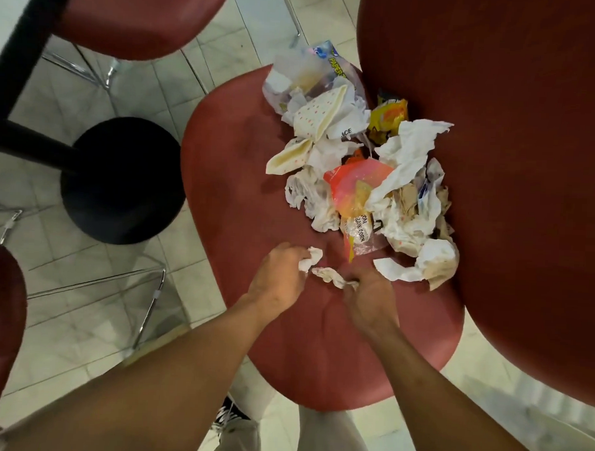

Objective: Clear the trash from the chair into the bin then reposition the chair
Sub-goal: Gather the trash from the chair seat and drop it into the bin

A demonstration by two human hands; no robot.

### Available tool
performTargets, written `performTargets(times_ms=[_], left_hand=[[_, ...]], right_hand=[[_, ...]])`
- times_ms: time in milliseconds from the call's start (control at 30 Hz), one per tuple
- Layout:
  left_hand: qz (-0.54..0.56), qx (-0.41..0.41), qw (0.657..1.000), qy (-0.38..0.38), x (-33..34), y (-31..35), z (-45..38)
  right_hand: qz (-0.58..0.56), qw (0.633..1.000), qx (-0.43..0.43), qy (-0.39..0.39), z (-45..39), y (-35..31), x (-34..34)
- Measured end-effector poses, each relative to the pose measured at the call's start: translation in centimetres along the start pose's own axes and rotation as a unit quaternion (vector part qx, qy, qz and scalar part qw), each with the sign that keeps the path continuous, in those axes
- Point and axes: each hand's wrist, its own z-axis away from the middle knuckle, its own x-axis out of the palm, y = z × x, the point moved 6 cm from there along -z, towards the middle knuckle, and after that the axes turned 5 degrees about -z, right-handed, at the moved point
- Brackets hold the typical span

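The left hand [280,279] and right hand [368,296] are each squeezing a crumpled tissue [331,276] near the chair seat's [237,161] front edge.

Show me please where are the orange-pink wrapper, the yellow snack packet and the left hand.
orange-pink wrapper [356,183]: head view, on its flat middle.
yellow snack packet [386,118]: head view, on its front face.
left hand [276,279]: head view, on the back of the hand.
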Motion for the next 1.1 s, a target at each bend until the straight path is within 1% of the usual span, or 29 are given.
performTargets(times_ms=[133, 300, 367, 467, 700, 833, 933, 1033, 1100], left_hand=[[-0.008, -0.005, 0.999, 0.035, -3.3, -1.3, 4.7], [0.016, -0.034, 0.995, 0.093, -7.4, -4.3, 11.6], [0.042, -0.051, 0.990, 0.122, -9.1, -5.7, 14.6], [0.073, -0.071, 0.984, 0.143, -10.6, -7.9, 18.1], [0.123, -0.127, 0.963, 0.204, -14.2, -15.8, 28.5], [0.152, -0.179, 0.945, 0.226, -13.8, -21.6, 34.9], [0.183, -0.246, 0.924, 0.229, -11.9, -26.9, 40.2], [0.176, -0.310, 0.905, 0.230, -10.0, -31.3, 44.4], [0.179, -0.337, 0.895, 0.232, -8.9, -33.9, 46.9]], right_hand=[[0.012, 1.000, -0.025, 0.009, 3.7, -3.0, -0.5], [-0.008, 0.999, -0.045, 0.018, 9.1, -7.9, -0.2], [-0.006, 0.998, -0.063, 0.016, 11.3, -10.0, 0.5], [-0.010, 0.996, -0.085, 0.013, 14.1, -12.7, 1.6], [0.029, 0.989, -0.144, -0.007, 22.7, -17.8, 6.9], [0.062, 0.981, -0.178, -0.051, 26.9, -19.8, 11.4], [0.087, 0.971, -0.202, -0.091, 30.0, -20.8, 15.9], [0.107, 0.960, -0.225, -0.128, 33.0, -21.1, 20.0], [0.120, 0.951, -0.236, -0.158, 35.5, -21.2, 23.0]])
